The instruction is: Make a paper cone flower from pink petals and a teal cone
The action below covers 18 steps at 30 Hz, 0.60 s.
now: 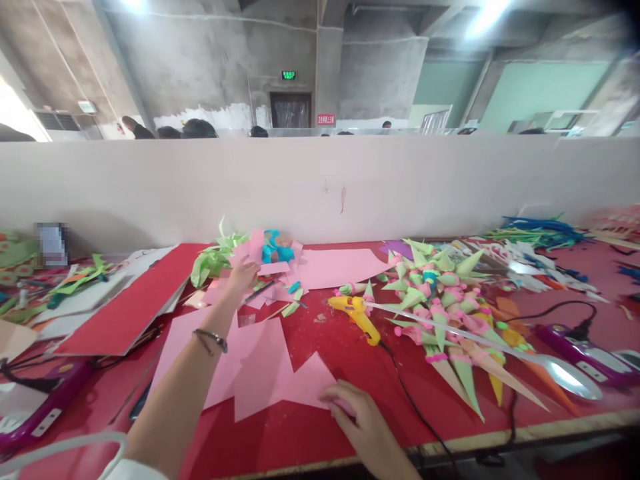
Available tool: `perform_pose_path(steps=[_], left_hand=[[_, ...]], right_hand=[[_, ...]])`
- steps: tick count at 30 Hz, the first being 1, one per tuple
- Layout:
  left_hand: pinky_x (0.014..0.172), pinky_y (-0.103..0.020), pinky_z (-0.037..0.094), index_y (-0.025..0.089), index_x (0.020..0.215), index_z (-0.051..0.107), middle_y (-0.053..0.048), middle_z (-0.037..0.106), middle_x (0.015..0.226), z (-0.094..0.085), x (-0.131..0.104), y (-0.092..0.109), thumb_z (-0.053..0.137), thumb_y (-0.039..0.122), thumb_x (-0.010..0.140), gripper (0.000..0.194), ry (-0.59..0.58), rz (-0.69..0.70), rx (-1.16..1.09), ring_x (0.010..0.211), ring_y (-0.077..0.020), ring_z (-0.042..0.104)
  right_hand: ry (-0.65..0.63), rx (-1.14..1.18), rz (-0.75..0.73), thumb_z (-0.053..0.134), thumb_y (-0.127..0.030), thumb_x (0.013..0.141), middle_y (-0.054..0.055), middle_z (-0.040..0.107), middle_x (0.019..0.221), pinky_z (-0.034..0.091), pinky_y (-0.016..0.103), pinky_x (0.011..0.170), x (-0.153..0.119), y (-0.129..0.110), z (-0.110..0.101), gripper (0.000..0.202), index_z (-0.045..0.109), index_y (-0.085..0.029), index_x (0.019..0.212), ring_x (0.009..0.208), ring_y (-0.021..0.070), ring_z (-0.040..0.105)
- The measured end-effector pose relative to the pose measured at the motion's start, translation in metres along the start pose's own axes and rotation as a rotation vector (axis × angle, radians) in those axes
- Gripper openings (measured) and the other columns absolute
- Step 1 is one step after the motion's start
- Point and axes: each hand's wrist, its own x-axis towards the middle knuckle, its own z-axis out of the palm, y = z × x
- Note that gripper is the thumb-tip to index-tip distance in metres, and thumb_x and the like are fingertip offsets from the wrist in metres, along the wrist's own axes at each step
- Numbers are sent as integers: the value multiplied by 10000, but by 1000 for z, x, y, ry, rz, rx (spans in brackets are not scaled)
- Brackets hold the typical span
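My left hand (pixel 244 275) reaches to the back pile, its fingers closed at the edge of a small pink paper piece (pixel 274 268). Part of those fingers is hidden. Near the front edge, my right hand (pixel 357 420) pinches the corner of a pink paper sheet (pixel 311 380) between thumb and fingers. More large pink sheets (pixel 263 367) lie under my left forearm. Right of them rests a yellow glue gun (pixel 357 317) with a black cord. Blue crumpled pieces (pixel 277 248) and light green paper strips (pixel 215 260) sit by my left hand.
Green and pink paper cones (pixel 440 300) are heaped on the right, crossed by a lamp on a white stem (pixel 565 377). Purple power strips (pixel 590 353) lie at both sides. A red board (pixel 135 300) slants at left. A white partition (pixel 310 187) closes the back.
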Motion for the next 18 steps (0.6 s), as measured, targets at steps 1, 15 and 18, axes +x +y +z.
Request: perform_pose_path(steps=[1,15,18], left_hand=[[692,-306,487,138,946,583,-47,617,869,0,-8,1,546,263,773,217,-56,0,33,774,-158,586],[881,-412,408,226,1250,393,-90,526,1146,6,-196,-14,580,195,699,583,-517,342,608,1037,-242,467],[841,-386,432,217,1265,372,-86,526,1145,5,-202,-17,546,161,721,574,-394,422,761,1008,-237,477]], right_hand=[[9,12,14,441,-205,799,61,640,983,437,291,848,0,0,-1,232,618,-212,948,955,190,575],[169,139,-17,445,-210,801,90,493,1239,398,335,940,4,-7,12,405,435,-205,1206,1156,192,448],[151,88,-62,433,-206,809,88,501,1229,389,341,948,5,-14,13,397,437,-208,1206,1153,191,451]])
